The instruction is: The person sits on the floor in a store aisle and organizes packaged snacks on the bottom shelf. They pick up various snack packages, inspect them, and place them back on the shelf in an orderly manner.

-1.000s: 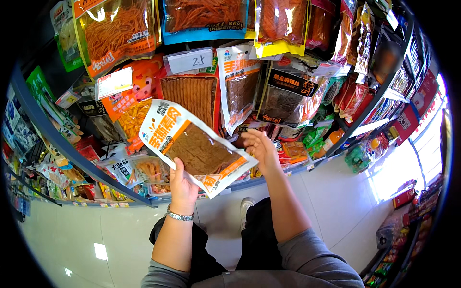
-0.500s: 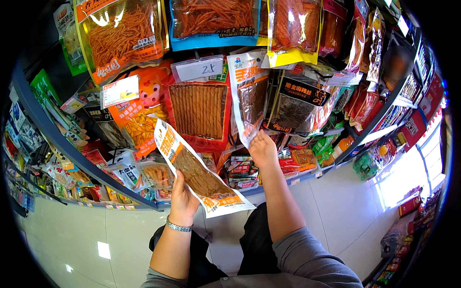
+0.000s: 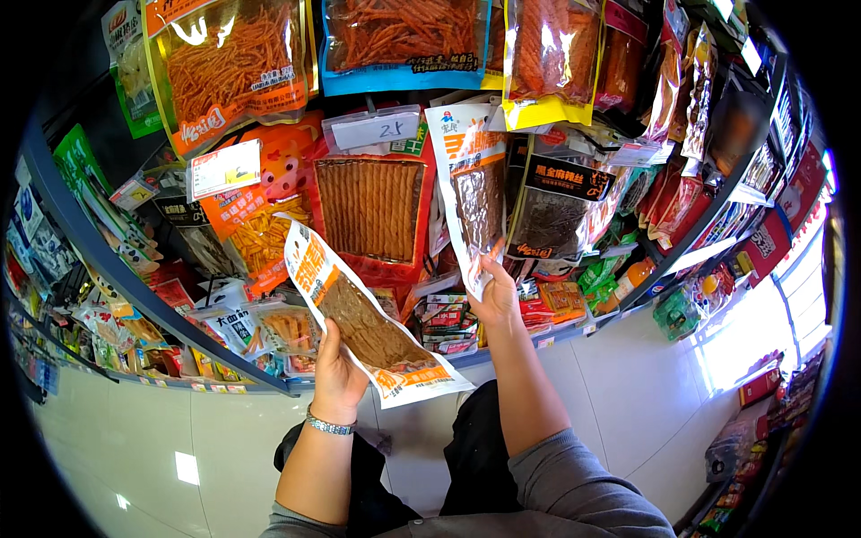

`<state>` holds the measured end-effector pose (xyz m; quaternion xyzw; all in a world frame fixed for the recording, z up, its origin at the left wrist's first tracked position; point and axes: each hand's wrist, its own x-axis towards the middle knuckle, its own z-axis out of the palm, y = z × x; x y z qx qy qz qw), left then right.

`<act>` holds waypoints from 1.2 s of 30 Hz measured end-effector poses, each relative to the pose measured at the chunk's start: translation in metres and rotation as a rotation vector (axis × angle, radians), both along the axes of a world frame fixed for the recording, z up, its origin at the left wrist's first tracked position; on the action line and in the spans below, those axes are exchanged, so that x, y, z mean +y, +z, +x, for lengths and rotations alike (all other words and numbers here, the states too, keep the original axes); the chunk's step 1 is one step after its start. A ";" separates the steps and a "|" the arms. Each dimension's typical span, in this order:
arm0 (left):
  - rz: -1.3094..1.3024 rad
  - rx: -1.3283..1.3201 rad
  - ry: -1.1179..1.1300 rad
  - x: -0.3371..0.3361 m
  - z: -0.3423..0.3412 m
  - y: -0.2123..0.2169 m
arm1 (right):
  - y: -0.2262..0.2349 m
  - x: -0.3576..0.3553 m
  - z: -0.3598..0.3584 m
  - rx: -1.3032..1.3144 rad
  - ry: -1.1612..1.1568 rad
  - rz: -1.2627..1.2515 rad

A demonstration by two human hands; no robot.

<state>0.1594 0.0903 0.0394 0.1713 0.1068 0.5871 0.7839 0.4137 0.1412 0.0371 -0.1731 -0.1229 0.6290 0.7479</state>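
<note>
My left hand (image 3: 340, 384), with a metal watch band at the wrist, is closed on the edge of a long white-and-orange snack packet (image 3: 363, 321). A clear window in it shows brown, textured food. This packet slants in front of the shelf, clear of the other goods. My right hand (image 3: 495, 296) pinches the lower end of a similar snack packet (image 3: 478, 184), which hangs upright on the rack. Left of that one hangs a red packet (image 3: 372, 208) of brown strips, and on its right is a black-labelled clear packet (image 3: 556, 197).
A large orange-red snack bag (image 3: 235, 67) and a blue-edged one (image 3: 404, 40) hang above. White price cards (image 3: 372, 130) stick out from the rack. A dark shelf edge (image 3: 179, 309) curves along the left. Pale floor tiles (image 3: 242, 439) lie below, with more shelving (image 3: 771, 430) at right.
My right hand has gone from open fingers behind the hanging packet's end to a pinch on it. That packet now hangs straighter, its lower end a little lower. The left hand's packet barely shifted.
</note>
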 end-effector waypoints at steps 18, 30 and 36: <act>-0.033 0.026 0.024 -0.002 0.002 -0.003 | 0.016 -0.020 -0.033 0.132 0.103 -0.003; -0.002 -0.020 0.016 -0.003 0.001 -0.005 | 0.038 -0.061 -0.048 -0.157 -0.309 0.154; -0.004 -0.028 -0.006 0.000 0.000 -0.011 | 0.048 -0.088 -0.047 -0.298 -0.379 0.278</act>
